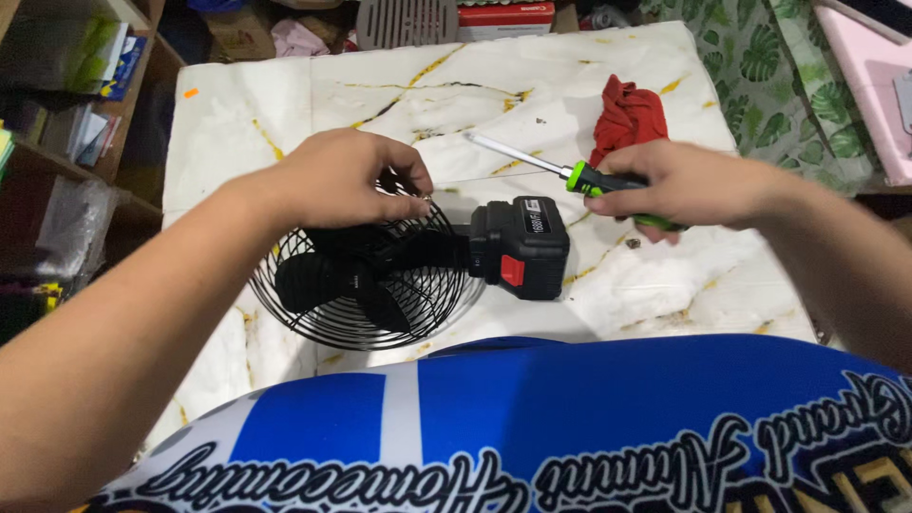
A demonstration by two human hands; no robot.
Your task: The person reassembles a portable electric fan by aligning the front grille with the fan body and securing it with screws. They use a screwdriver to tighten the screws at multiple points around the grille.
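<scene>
- The left hand [337, 180] rested on the top rim of the fan's wire guard [313, 318], its fingers [410, 176] pinched together on something small at the rim; what they pinched was too small to tell.
- The fan [380, 271] lay on the counter [532, 85] near its front edge, just in front of the person, with its round black guard to the left and its black blades [313, 280] showing behind the wires.
- A black battery pack [521, 245] with a red catch sat at the fan's right end, joined to the motor housing and resting on the counter.
- The right hand [679, 185] was to the right of the battery pack and apart from it, its fingers closed around the green and black handle of a screwdriver [570, 174].
- The screwdriver's metal shaft pointed up and left across the counter, its tip clear of the fan and beyond the left hand's fingers.
- A crumpled red cloth [625, 116] lay on the counter behind the right hand, near the screwdriver's handle.
- A small dark bit, perhaps a screw [631, 243], lay on the counter just below the right hand.
- The counter had a white marbled top with yellow and dark veins.
- Shelves [66, 104] with books and papers stood at the left, and a leaf-patterned green cloth [788, 66] covered the surface to the right of the counter.
- A blue and white shirt [532, 427] filled the bottom of the view.
</scene>
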